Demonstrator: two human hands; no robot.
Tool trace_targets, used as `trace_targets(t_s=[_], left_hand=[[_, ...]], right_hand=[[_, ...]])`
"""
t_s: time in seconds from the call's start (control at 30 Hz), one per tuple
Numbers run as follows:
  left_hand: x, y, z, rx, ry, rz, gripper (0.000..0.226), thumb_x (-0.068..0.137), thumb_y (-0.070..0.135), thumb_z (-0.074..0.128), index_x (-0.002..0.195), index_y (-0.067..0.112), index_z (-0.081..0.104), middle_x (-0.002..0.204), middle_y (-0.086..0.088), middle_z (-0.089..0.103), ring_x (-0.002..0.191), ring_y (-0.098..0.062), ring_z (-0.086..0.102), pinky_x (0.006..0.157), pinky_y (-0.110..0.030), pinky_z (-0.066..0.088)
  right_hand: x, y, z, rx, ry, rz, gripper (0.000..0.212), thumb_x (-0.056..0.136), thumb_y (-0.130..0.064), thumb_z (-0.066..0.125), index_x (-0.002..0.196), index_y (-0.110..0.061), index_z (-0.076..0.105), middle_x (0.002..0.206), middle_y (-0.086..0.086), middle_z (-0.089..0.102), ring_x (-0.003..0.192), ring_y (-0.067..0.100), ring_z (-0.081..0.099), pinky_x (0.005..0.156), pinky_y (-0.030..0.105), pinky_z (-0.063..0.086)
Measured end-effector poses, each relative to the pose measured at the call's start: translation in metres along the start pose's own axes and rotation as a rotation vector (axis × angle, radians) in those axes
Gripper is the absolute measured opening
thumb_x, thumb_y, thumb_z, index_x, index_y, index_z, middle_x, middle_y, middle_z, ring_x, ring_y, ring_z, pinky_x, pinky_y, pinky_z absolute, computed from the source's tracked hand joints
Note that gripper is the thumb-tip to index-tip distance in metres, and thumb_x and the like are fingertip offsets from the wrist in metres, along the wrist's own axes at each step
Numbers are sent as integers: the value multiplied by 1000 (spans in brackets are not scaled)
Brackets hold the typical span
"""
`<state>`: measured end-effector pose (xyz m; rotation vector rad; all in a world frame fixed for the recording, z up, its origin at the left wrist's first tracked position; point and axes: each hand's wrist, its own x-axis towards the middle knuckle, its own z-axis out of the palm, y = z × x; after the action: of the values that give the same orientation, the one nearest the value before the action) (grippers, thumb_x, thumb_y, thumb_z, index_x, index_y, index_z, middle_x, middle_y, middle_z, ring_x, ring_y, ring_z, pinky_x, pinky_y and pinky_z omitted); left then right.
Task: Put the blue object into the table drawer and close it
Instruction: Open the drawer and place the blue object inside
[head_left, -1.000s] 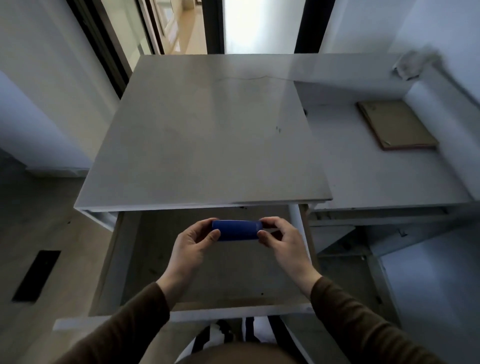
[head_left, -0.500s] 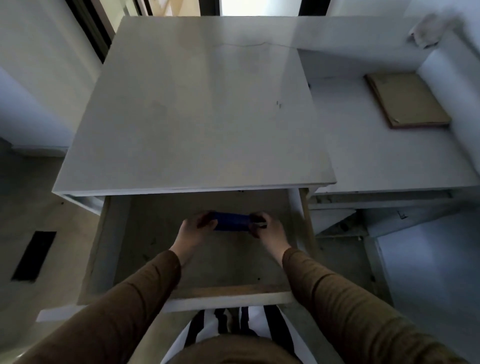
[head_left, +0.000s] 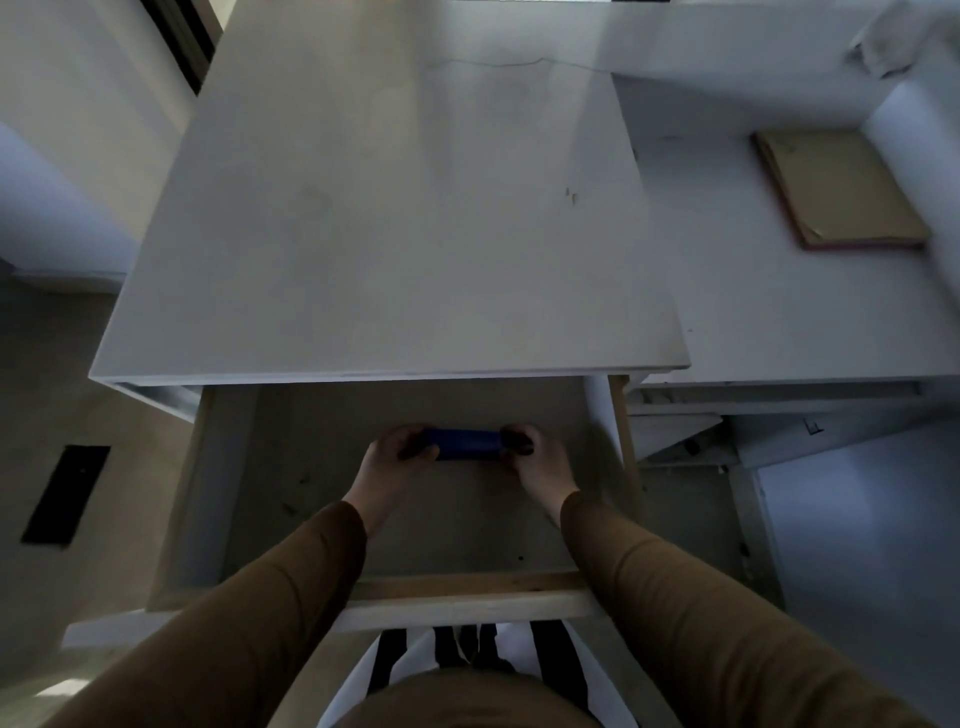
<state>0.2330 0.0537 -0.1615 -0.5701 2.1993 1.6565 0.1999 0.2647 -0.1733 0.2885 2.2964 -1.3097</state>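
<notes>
The blue object (head_left: 467, 444), a small oblong block, is held level between both hands low inside the open table drawer (head_left: 467, 584). My left hand (head_left: 392, 460) grips its left end and my right hand (head_left: 535, 457) grips its right end. Whether it touches the drawer floor I cannot tell. The drawer stands pulled far out from under the white table top (head_left: 395, 208), its wooden front rail nearest me. Brown sleeves cover both forearms.
A lower white surface (head_left: 769, 322) adjoins the table on the right, with a tan folder (head_left: 836, 189) lying on it. A crumpled cloth (head_left: 883, 44) sits at the far right corner. A dark floor vent (head_left: 65, 493) is at the left.
Both hands have lowered the blue object from above the drawer down into it, toward the drawer's back. The view has tilted down and closer to the table.
</notes>
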Motion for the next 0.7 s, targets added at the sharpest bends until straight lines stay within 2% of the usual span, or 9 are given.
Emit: trace_targets(t_s=[0.13,0.27,0.37,0.43,0.47,0.57,0.7], left_hand=[[1,-3,-1,0,-11,4,34,90,10,68,124,9,65,115,-8,69,105,-21,65,98,-35,51],[1,-4,-2,-9,-28,12,33,90,12,69,123,14,65,111,-4,70,101,-15,66,94,-29,52],[3,-5,-3,-25,-44,20,30,90,9,69,118,20,65,105,4,70,99,-16,66,81,-12,53],[6,-6,-5,-14,-55,18,38,89,7,69,127,13,63,115,-3,68,105,-18,64,75,-4,49],[7,-6,-8,-4,-70,13,45,89,7,69,133,10,60,121,-5,66,109,-18,63,77,-4,48],[5,-1,-18,53,-151,-15,62,88,13,73,145,13,49,140,-8,57,123,-16,56,94,-17,44],[-13,13,-38,405,-265,66,84,81,45,75,152,36,32,159,4,35,140,-20,40,107,-29,35]], right_hand=[[-1,1,0,2,2,-1,33,97,-10,59,129,-14,64,128,10,67,118,24,61,101,34,48],[-2,1,0,-7,-11,-1,32,97,-10,59,129,-13,63,128,10,67,119,24,61,101,33,48],[-2,-1,-1,3,-26,15,35,98,-11,59,133,-14,61,131,10,66,121,24,60,104,35,48],[-2,-2,-3,-4,-52,17,37,99,-12,57,135,-15,59,133,10,64,123,25,59,104,34,47],[-3,-3,-4,-8,-70,21,39,99,-13,58,137,-15,57,135,10,63,125,26,59,104,34,47],[-9,-4,-12,-7,-108,44,53,95,-19,65,145,-14,49,144,12,56,128,27,56,107,42,49],[-30,-9,-31,-212,-125,-66,63,91,-37,69,147,-26,44,147,4,52,116,14,56,89,27,46]])
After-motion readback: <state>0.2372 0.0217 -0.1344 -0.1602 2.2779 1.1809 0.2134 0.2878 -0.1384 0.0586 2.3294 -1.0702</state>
